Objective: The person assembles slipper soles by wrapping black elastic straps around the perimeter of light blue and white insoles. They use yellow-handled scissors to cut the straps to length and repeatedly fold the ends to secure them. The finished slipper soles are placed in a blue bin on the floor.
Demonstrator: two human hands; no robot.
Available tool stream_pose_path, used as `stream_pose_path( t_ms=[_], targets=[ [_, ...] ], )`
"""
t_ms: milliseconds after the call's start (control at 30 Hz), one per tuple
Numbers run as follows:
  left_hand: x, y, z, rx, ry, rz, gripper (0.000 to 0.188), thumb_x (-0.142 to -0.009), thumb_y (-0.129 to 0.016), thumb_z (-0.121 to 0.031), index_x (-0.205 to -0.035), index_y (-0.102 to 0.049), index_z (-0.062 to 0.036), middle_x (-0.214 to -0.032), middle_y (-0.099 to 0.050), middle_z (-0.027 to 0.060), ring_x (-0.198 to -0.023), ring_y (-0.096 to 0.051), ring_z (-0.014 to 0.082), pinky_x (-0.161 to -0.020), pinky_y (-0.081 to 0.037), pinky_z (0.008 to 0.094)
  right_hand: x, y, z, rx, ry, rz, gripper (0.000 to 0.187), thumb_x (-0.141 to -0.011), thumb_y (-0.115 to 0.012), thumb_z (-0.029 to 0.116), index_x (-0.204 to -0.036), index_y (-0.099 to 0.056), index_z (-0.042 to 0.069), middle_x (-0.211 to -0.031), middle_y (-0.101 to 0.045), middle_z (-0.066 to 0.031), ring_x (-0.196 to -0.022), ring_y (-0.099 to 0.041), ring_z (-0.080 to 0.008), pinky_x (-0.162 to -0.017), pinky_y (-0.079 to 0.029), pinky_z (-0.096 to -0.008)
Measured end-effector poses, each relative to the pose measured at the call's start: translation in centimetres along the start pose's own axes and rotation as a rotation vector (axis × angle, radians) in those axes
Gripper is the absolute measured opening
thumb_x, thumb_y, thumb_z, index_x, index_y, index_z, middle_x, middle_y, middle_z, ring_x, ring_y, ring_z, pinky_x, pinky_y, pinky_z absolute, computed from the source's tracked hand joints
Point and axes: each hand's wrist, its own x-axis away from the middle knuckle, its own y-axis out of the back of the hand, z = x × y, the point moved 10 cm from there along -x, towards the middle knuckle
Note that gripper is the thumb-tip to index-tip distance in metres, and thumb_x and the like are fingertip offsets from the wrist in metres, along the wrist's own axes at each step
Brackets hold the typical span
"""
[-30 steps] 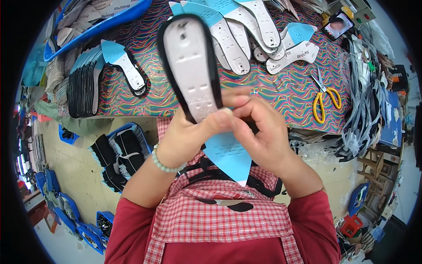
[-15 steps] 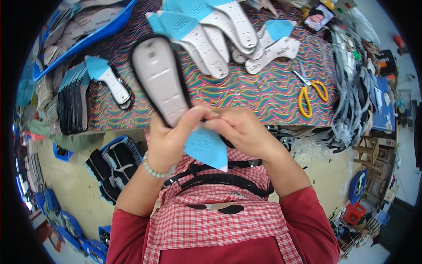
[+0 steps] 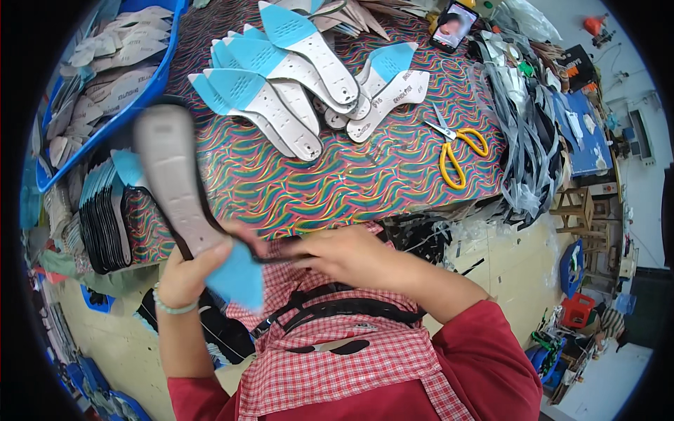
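Note:
My left hand (image 3: 184, 275) is closed round the narrow part of a shoe insole (image 3: 175, 175), pale on its upper face with a blue pointed toe. The insole tilts up to the left in front of the table edge, its wide end blurred. Black strip borders its sides. A loose length of this black strip (image 3: 275, 259) stretches from the insole to my right hand (image 3: 344, 256), whose fingers are pinched on it. On the table beyond lies a pile of pale insoles (image 3: 326, 74) with blue toes. Left of my hands stands a row of black-edged insoles (image 3: 105, 217).
Yellow-handled scissors (image 3: 451, 133) lie open on the patterned tablecloth (image 3: 351, 186). A blue basin (image 3: 169, 59) of pale cut pieces sits at the far left. Grey strips (image 3: 523, 133) hang over the right edge. A phone (image 3: 453, 27) stands at the back, and a wooden stool (image 3: 574, 208) is at right.
My hands were together at the insole; now they are apart. The left hand has carried the insole left and down, and the black strip is drawn out between them. The view has shifted.

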Motion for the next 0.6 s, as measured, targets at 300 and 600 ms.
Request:
stream_pose_path(
  t_ms=[300, 600],
  targets=[
    [2.8, 4.9, -8.0, 0.927, -0.412, -0.073, 0.036, -0.100, -0.040, -0.020, -0.126, -0.044, 0.0042, -0.114, -0.053, 0.0138, -0.071, -0.042, 0.0118, -0.045, -0.042, 0.0235, 13.5, 24.9, -14.8, 0.709, -0.490, -0.584, 0.055, -0.082, -0.069, 0.020, -0.131, -0.050, 0.002, -0.125, -0.055, -0.0144, -0.110, -0.056, -0.0238, -0.094, -0.042, -0.0316],
    [-5.7, -0.7, 3.0, 0.678, -0.053, -0.161, 0.039, -0.094, -0.053, -0.025, -0.121, -0.052, 0.0028, -0.108, -0.064, 0.0168, -0.091, -0.066, 0.0245, -0.081, -0.054, 0.0367, 16.1, 20.8, -16.5, 0.369, -0.911, -0.336, 0.064, -0.079, -0.071, 0.008, -0.136, -0.043, 0.002, -0.093, -0.053, -0.0075, -0.072, -0.053, -0.0113, -0.068, -0.046, -0.0258]
  ],
)
